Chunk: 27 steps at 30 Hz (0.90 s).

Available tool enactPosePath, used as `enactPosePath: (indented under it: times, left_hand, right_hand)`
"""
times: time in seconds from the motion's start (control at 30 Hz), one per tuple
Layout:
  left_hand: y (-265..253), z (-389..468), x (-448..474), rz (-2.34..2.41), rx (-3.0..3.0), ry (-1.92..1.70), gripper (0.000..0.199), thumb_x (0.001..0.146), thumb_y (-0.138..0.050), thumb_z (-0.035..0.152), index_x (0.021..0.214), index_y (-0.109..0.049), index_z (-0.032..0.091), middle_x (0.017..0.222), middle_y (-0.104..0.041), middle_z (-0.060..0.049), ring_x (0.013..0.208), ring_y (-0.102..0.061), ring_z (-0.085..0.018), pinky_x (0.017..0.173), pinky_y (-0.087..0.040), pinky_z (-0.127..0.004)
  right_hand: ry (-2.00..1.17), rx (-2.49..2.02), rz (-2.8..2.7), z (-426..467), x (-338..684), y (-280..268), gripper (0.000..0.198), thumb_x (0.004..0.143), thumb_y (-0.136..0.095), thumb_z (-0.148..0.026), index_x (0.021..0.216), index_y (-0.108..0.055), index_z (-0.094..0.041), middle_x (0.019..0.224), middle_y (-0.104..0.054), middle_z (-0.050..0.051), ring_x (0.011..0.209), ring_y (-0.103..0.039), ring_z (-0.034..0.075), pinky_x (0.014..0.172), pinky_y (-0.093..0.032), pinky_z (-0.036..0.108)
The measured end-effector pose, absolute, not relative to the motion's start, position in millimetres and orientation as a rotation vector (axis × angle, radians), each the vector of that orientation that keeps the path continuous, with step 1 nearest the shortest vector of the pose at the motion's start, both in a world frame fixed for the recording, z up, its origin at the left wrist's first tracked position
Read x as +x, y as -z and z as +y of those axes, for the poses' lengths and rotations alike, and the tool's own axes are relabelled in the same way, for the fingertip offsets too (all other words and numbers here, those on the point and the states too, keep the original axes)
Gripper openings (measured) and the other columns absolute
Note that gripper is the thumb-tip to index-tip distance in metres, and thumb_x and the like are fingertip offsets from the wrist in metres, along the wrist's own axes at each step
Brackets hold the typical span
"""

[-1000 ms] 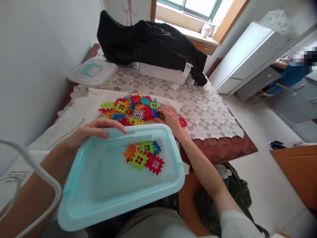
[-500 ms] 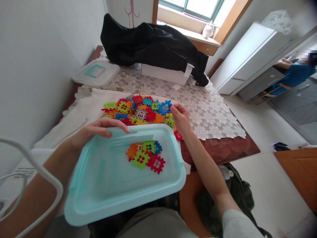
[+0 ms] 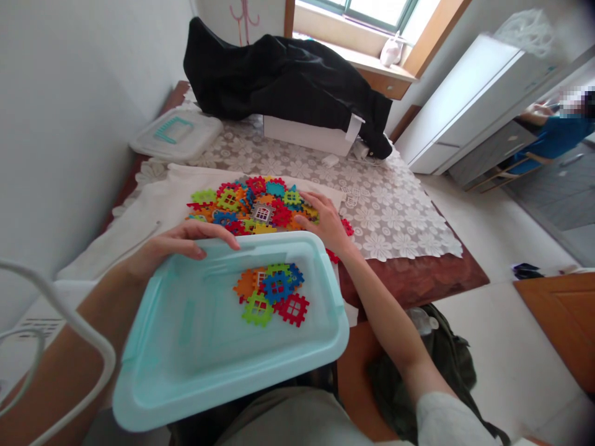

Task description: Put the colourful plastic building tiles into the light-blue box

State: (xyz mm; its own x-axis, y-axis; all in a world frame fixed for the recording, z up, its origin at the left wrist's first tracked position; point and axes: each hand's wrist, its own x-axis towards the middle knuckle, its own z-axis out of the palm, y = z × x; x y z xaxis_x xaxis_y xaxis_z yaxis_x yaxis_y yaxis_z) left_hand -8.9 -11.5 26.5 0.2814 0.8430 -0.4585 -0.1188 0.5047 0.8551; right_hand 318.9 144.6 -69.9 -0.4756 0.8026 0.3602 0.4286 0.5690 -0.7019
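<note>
My left hand [image 3: 186,241] grips the far left rim of a light turquoise plastic tub [image 3: 186,347], its fingers lying over the edge. Inside the tub are several square toothed building blocks, among them a blue window block [image 3: 276,287], a green window block [image 3: 257,308] and a red window block [image 3: 294,308]. My right hand [image 3: 325,220] is over the right side of a heap of colourful interlocking blocks [image 3: 281,214] beyond the tub. Its fingers are apart, with thumb and fingertips at the blocks, and no block shows in its grasp. The palm hides part of the heap.
A white cloth [image 3: 153,192] lies under the heap on a lace tablecloth [image 3: 385,217]. A black cover [image 3: 283,80] drapes over a white box at the back. A clear lid [image 3: 176,136] lies at left; a white cable [image 3: 88,328] loops nearby. Another person [image 3: 558,139] sits far right.
The blue window block that was in my right hand now lies on the others in the tub. My right hand has returned leftward to the heap, fingers spread. My left hand stays on the rim.
</note>
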Motion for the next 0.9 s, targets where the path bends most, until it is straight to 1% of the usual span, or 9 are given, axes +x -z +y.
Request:
enactPosePath:
  times: [0.07, 0.13, 0.3, 0.4, 0.47, 0.57, 0.63, 0.77, 0.9]
  left_hand:
    - [-26, -11, -8, 1.081, 0.802, -0.756, 0.032, 0.074, -0.081, 0.016, 0.104, -0.092, 0.015, 0.100, -0.091, -0.008, 0.083, -0.083, -0.027, 0.076, -0.068, -0.027]
    - [-26, -11, -8, 1.075, 0.794, -0.759, 0.031, 0.074, -0.081, 0.016, 0.103, -0.093, 0.015, 0.100, -0.091, -0.008, 0.082, -0.083, -0.027, 0.075, -0.068, -0.026]
    - [-26, -11, -7, 1.069, 0.783, -0.764, 0.031, 0.072, -0.082, 0.016, 0.101, -0.093, 0.015, 0.101, -0.091, -0.009, 0.083, -0.084, -0.027, 0.076, -0.069, -0.025]
    - [-25, -11, -8, 1.057, 0.789, -0.764, 0.031, 0.073, -0.082, 0.016, 0.101, -0.093, 0.015, 0.100, -0.091, -0.009, 0.083, -0.084, -0.027, 0.076, -0.069, -0.025]
    - [-24, -11, -8, 1.053, 0.792, -0.758, 0.032, 0.073, -0.081, 0.016, 0.102, -0.093, 0.014, 0.100, -0.091, -0.010, 0.082, -0.084, -0.026, 0.075, -0.069, -0.025]
    - [-24, -11, -8, 1.041, 0.787, -0.753, 0.033, 0.072, -0.081, 0.016, 0.102, -0.094, 0.015, 0.101, -0.091, -0.010, 0.083, -0.085, -0.026, 0.076, -0.069, -0.025]
    - [-25, -11, -7, 1.032, 0.787, -0.760, 0.032, 0.073, -0.081, 0.016, 0.102, -0.094, 0.016, 0.101, -0.091, -0.009, 0.084, -0.085, -0.026, 0.076, -0.069, -0.024]
    - [-25, -11, -7, 1.049, 0.808, -0.754, 0.033, 0.072, -0.080, 0.016, 0.101, -0.094, 0.017, 0.100, -0.091, -0.008, 0.082, -0.083, -0.025, 0.076, -0.067, -0.023]
    - [-25, -9, -9, 1.033, 0.829, -0.741, 0.032, 0.073, -0.082, 0.016, 0.102, -0.095, 0.019, 0.101, -0.091, -0.009, 0.083, -0.083, -0.025, 0.076, -0.065, -0.022]
  right_hand:
    - [-0.534, -1.063, -2.285, 148, 320, 80, 0.067, 0.102, -0.082, -0.052, 0.162, -0.068, -0.025, 0.171, -0.061, 0.016, 0.160, -0.054, 0.040, 0.137, -0.039, 0.062]
    - [-0.468, -1.076, -2.376, 149, 320, 86, 0.061, 0.104, -0.081, -0.044, 0.160, -0.069, -0.023, 0.169, -0.063, 0.016, 0.158, -0.056, 0.039, 0.136, -0.041, 0.061]
    - [-0.408, -1.087, -2.293, 151, 317, 86, 0.028, 0.098, -0.085, -0.029, 0.126, -0.084, -0.025, 0.137, -0.081, 0.012, 0.132, -0.071, 0.035, 0.123, -0.051, 0.056]
    - [-0.495, -1.046, -2.173, 152, 315, 83, 0.010, 0.098, -0.082, -0.026, 0.107, -0.084, -0.025, 0.118, -0.082, 0.009, 0.118, -0.074, 0.031, 0.114, -0.055, 0.051]
    - [-0.635, -0.990, -2.038, 153, 315, 82, 0.005, 0.098, -0.080, -0.030, 0.099, -0.081, -0.025, 0.107, -0.080, 0.007, 0.105, -0.073, 0.027, 0.104, -0.058, 0.046]
    - [-0.913, -0.906, -1.739, 153, 315, 76, 0.019, 0.095, -0.083, -0.043, 0.096, -0.075, -0.026, 0.092, -0.074, 0.002, 0.085, -0.067, 0.020, 0.085, -0.058, 0.037]
    - [-1.115, -0.830, -1.511, 151, 316, 69, 0.033, 0.089, -0.089, -0.054, 0.097, -0.070, -0.028, 0.089, -0.069, -0.001, 0.081, -0.063, 0.018, 0.080, -0.057, 0.033]
    - [-1.511, -0.602, -1.277, 137, 318, 50, 0.055, 0.075, -0.098, -0.068, 0.097, -0.063, -0.031, 0.093, -0.070, -0.002, 0.085, -0.067, 0.018, 0.082, -0.061, 0.034]
    - [-1.701, -0.468, -1.460, 120, 315, 37, 0.056, 0.071, -0.101, -0.067, 0.084, -0.062, -0.029, 0.096, -0.073, 0.002, 0.097, -0.072, 0.023, 0.090, -0.063, 0.039]
